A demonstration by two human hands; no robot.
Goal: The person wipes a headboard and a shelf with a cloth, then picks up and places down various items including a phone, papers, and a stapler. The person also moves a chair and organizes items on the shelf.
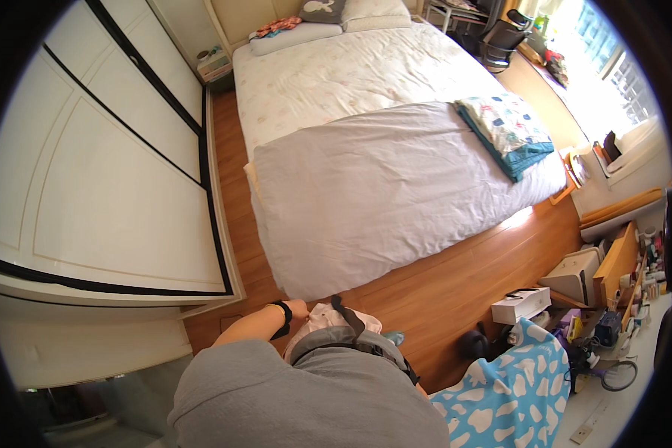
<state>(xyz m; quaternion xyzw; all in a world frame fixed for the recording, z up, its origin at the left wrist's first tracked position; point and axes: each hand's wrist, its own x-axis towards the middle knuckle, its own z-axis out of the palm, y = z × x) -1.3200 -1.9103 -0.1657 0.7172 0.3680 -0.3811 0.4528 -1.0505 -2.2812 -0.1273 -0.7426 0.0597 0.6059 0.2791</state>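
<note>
My left hand [298, 310], with a black band and a yellow band at its wrist, is low in front of me, near the foot of the bed. It is right beside a pale pink cloth [327, 318]; whether the fingers hold the cloth is unclear. A dark strap [347, 315] hangs over this cloth in front of my grey shirt [313, 386]. Ahead lies a large bed with a light grey quilt [364, 190] spread across its foot end. My right hand is out of view; only a sliver of that arm shows past my shirt.
White sliding wardrobe doors [129, 207] line the left side. A folded teal-edged quilt [507, 134] lies on the bed's right corner. To the right are a blue patterned cloth [509, 386], a white box [521, 305] and a cluttered desk [605, 409]. Wooden floor [425, 294] runs between.
</note>
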